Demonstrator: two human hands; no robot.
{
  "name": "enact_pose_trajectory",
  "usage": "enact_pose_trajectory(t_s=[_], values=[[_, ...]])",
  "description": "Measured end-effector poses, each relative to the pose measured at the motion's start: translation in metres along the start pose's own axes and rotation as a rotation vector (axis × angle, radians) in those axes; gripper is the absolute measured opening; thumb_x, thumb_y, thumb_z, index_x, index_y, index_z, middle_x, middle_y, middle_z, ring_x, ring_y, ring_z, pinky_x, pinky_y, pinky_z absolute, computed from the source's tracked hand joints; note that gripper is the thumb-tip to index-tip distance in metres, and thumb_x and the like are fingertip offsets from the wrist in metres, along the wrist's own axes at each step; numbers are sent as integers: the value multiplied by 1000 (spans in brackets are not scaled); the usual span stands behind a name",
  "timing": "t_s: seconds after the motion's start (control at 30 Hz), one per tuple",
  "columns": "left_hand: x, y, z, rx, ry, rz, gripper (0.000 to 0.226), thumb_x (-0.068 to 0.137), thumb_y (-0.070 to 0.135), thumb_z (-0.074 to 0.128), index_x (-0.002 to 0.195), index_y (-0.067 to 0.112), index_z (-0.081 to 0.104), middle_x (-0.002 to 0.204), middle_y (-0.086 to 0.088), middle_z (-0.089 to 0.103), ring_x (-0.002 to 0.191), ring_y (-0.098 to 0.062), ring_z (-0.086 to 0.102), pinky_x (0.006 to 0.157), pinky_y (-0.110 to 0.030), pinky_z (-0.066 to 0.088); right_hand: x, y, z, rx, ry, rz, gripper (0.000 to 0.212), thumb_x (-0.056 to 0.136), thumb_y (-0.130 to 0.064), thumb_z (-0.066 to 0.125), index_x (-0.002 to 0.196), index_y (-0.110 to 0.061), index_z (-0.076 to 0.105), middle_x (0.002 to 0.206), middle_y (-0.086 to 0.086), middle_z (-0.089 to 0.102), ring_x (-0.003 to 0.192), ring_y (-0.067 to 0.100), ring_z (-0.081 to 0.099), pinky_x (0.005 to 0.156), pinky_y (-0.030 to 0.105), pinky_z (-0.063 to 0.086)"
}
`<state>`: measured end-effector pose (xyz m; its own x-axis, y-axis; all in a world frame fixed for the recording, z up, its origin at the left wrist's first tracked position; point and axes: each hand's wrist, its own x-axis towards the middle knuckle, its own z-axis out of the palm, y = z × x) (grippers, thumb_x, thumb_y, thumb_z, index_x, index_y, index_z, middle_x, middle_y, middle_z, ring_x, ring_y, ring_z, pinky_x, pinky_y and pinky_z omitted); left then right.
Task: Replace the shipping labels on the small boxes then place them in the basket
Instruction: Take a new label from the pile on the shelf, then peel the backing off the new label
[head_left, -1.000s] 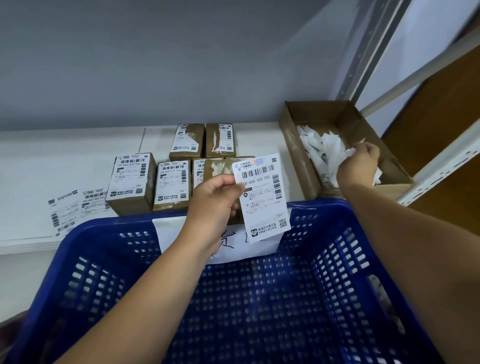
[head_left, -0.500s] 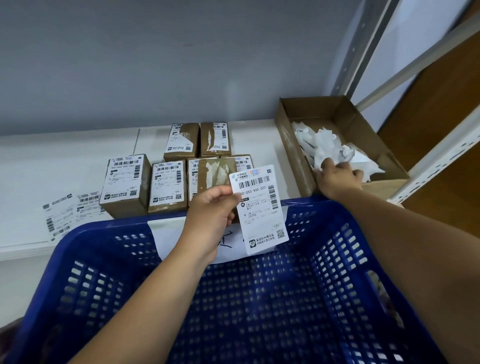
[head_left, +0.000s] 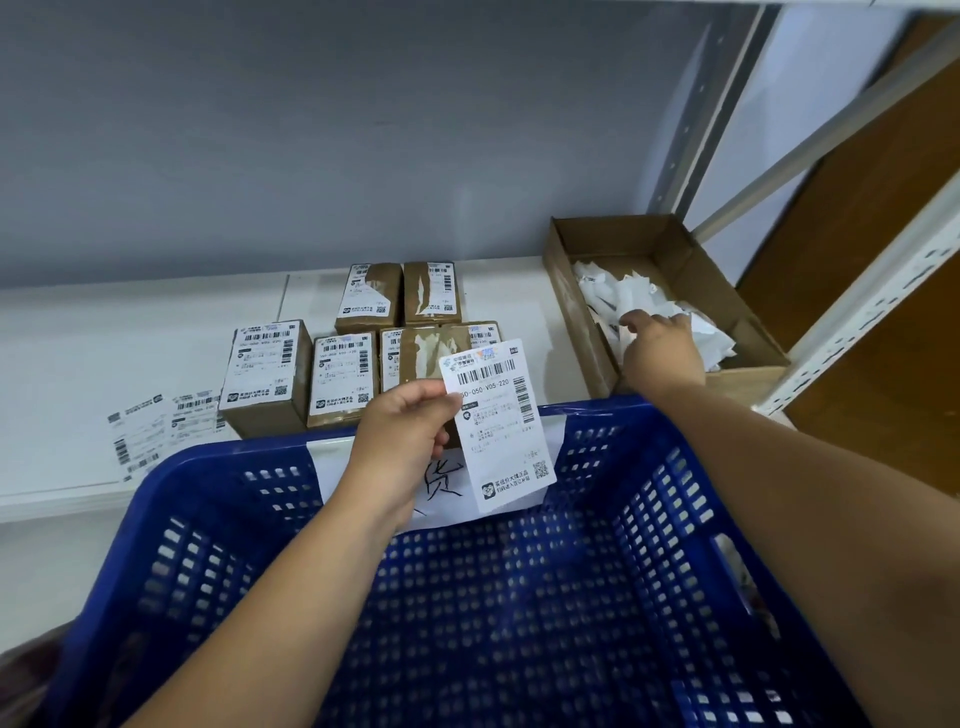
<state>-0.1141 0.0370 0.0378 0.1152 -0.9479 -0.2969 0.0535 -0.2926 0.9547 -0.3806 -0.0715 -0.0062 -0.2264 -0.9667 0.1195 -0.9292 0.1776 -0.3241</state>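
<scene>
My left hand pinches a white shipping label by its left edge and holds it upright above the far rim of the blue plastic basket. The basket is right in front of me and I see no box in it. Several small brown boxes stand in a group on the white shelf beyond it. Some carry whole labels; one box shows torn label remnants. My right hand reaches into a cardboard tray, fingers stretched over crumpled white paper scraps, holding nothing that I can see.
Loose label sheets lie flat on the shelf, left of the boxes. A white handwritten sign hangs on the basket's far wall. A grey wall backs the shelf. White metal rack uprights and brown panels stand at the right.
My right hand let go of the paper it held in the tray and slid toward the tray's near left side. My left hand kept the label and sank slightly.
</scene>
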Motion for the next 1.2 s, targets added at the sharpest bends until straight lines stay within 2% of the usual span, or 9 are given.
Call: enact_pose_trajectory(t_s=[0.17, 0.37, 0.53, 0.7, 0.83, 0.9, 1.0, 1.13, 1.2], values=[[-8, 7, 1, -31, 45, 35, 12, 92, 13, 58, 88, 19, 68, 87, 4, 69, 70, -6, 54, 72, -26, 41, -28, -35, -16, 331, 122, -118, 23, 96, -8, 51, 112, -6, 68, 105, 6, 68, 98, 24, 60, 85, 30, 46], [-16, 19, 1, -126, 105, 35, 17, 93, 10, 56, 83, 24, 61, 86, 2, 67, 78, -13, 58, 68, -24, 40, -82, -88, -40, 935, -358, 93, 36, 97, -46, 51, 104, -15, 67, 101, 3, 71, 85, 19, 65, 86, 36, 51], [-15, 28, -5, -262, 64, -44, 17, 92, 7, 56, 81, 19, 62, 70, 2, 69, 65, -12, 54, 67, -25, 43, -103, -90, -32, 1064, -631, 84, 19, 91, -23, 67, 108, -16, 65, 93, 0, 74, 81, 15, 65, 77, 31, 49], [-10, 31, -5, -211, 34, -64, 16, 92, 5, 57, 82, 17, 62, 73, -1, 69, 64, -12, 55, 64, -25, 45, -104, -88, -27, 1113, -654, 130, 4, 91, -8, 65, 95, -6, 64, 104, 7, 74, 86, 19, 69, 74, 29, 53], [-1, 25, -7, 96, 24, 19, 21, 92, 9, 55, 80, 22, 66, 79, 2, 71, 68, -11, 60, 70, -25, 44, -100, -85, -27, 1093, -604, 164, 21, 90, -7, 66, 72, -11, 56, 90, 7, 73, 76, 18, 66, 61, 22, 52], [8, 19, -9, 255, 68, 113, 23, 92, 11, 55, 103, 25, 68, 86, 3, 69, 77, -14, 62, 74, -29, 49, -98, -84, -25, 1076, -606, 211, 20, 91, -8, 66, 73, -11, 56, 85, 6, 71, 72, 16, 65, 57, 21, 51], [30, 10, -18, 290, 223, 165, 56, 93, 9, 48, 145, 23, 35, 74, 5, 53, 66, -13, 51, 64, -30, 43, -92, -80, -16, 1204, -585, 362, 14, 93, -10, 62, 81, -11, 57, 86, 8, 71, 76, 19, 66, 61, 25, 49], [60, -5, -23, 95, 217, -60, 31, 96, 15, 51, 125, 5, 56, 118, -3, 60, 97, -16, 51, 88, -30, 40, -83, -80, -8, 1428, -499, 585, 5, 95, -14, 59, 95, -10, 63, 84, 3, 71, 75, 13, 63, 66, 24, 45], [71, -12, -22, 37, 206, -137, 22, 95, 22, 54, 110, 7, 62, 117, -2, 61, 103, -20, 55, 95, -31, 41, -81, -87, -2, 1492, -489, 628, 8, 97, -13, 57, 93, -11, 64, 81, 2, 71, 75, 12, 64, 67, 23, 46]])
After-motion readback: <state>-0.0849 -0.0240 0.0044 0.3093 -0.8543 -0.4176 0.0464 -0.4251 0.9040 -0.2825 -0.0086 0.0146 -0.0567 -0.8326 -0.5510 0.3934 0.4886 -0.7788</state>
